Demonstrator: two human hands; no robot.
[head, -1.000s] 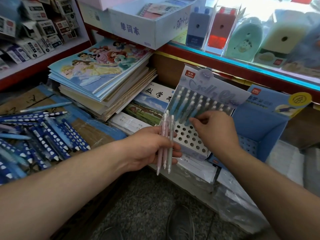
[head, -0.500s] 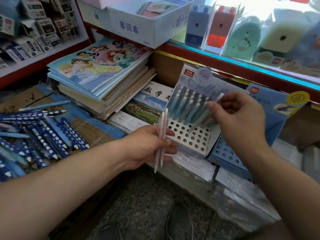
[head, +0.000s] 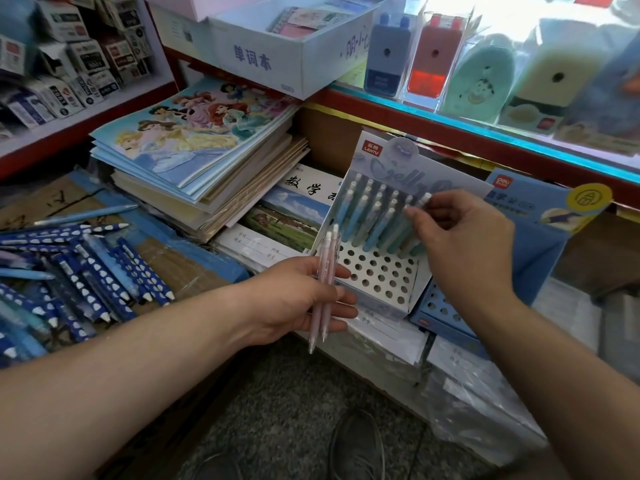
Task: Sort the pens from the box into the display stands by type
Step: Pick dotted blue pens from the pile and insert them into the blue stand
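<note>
My left hand [head: 298, 299] grips two pale pink pens [head: 325, 282], tips down, in front of the white perforated display stand [head: 377, 275]. Several blue-green pens [head: 370, 213] stand in the stand's back rows. My right hand [head: 464, 244] pinches one pale pen [head: 417, 211] by its upper end at the right side of those rows, its lower end down among them. A second blue stand [head: 540, 247] with a perforated base sits to the right, partly behind my right hand. Loose blue pens with white spots [head: 104, 271] lie in the flat box at the left.
A stack of notebooks [head: 197, 157] lies behind the loose pens, and exercise books [head: 294, 216] lie left of the stand. A glass counter with sharpeners [head: 485, 74] runs along the back right. Plastic-wrapped packs [head: 485, 403] sit below the stands. My shoe [head: 356, 445] is on the floor.
My right hand took one pen from my left hand's bunch, leaving two, and carried it up to the right side of the stand's filled rows, where it now lowers it.
</note>
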